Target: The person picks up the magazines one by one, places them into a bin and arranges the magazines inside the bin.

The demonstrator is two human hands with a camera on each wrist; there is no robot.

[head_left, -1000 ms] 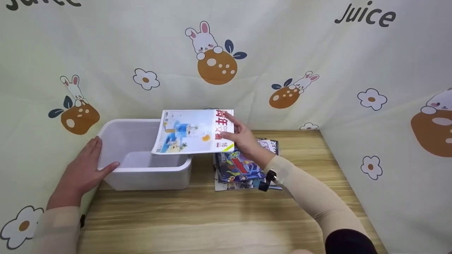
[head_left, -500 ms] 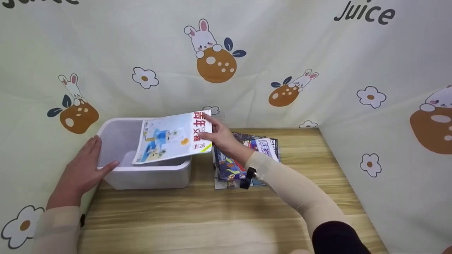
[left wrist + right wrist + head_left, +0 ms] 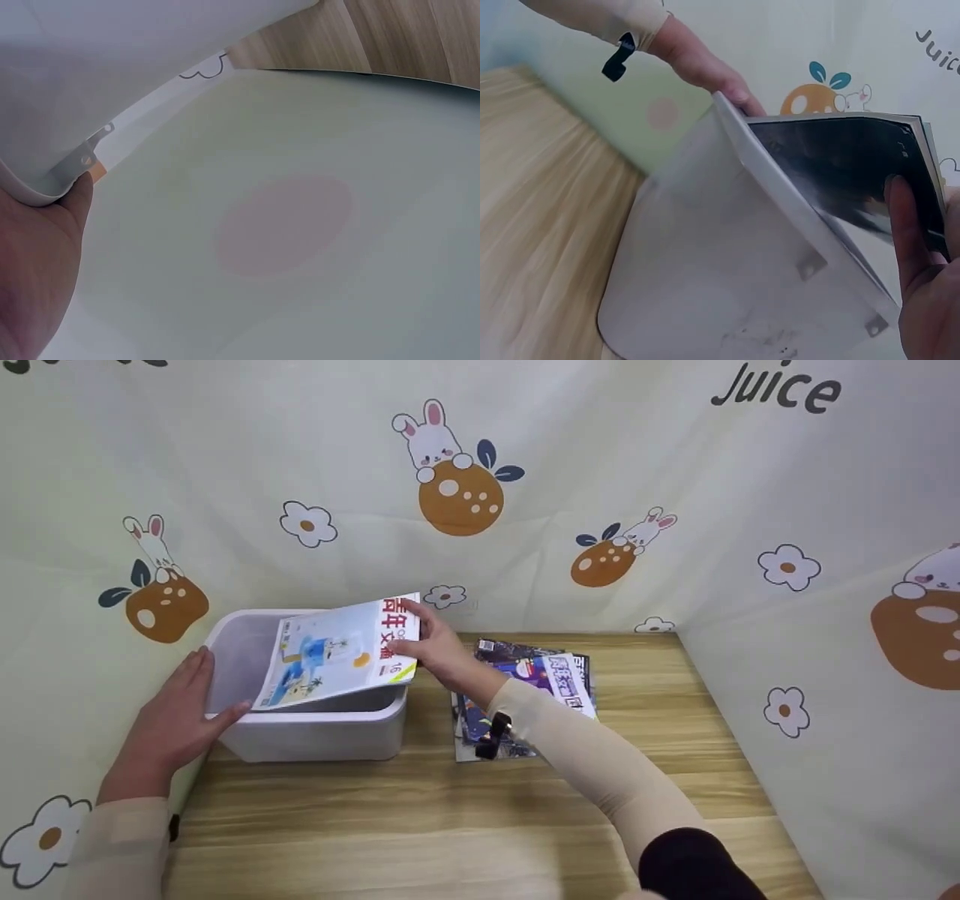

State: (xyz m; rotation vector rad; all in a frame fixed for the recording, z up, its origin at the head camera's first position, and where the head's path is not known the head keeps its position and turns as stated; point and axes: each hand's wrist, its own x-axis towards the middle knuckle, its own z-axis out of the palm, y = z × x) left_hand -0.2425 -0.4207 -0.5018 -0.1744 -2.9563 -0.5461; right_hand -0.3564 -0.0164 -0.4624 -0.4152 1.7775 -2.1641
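My right hand (image 3: pixel 444 654) pinches a magazine (image 3: pixel 322 656) by its right edge, thumb on the cover and fingers beneath. White with red lettering and a blue beach picture, the magazine is tilted over the mouth of a white plastic bin (image 3: pixel 322 739), its left end lower. In the right wrist view its dark back cover (image 3: pixel 832 161) shows above the bin's rim. My left hand (image 3: pixel 169 712) rests on the bin's front left corner, thumb along the front rim and fingers straight along the left side. The bin's floor is mostly hidden by the magazine.
A stack of several magazines (image 3: pixel 517 669) lies right of the bin, partly behind my right forearm. The wooden tabletop (image 3: pixel 420 825) runs in front of both. A pale cloth (image 3: pixel 555 487) printed with rabbits and oranges hangs behind and at the sides.
My right hand has carried the magazine leftward over the bin, and its left end has tipped down. More of the stack shows now. My left hand has stayed on the bin.
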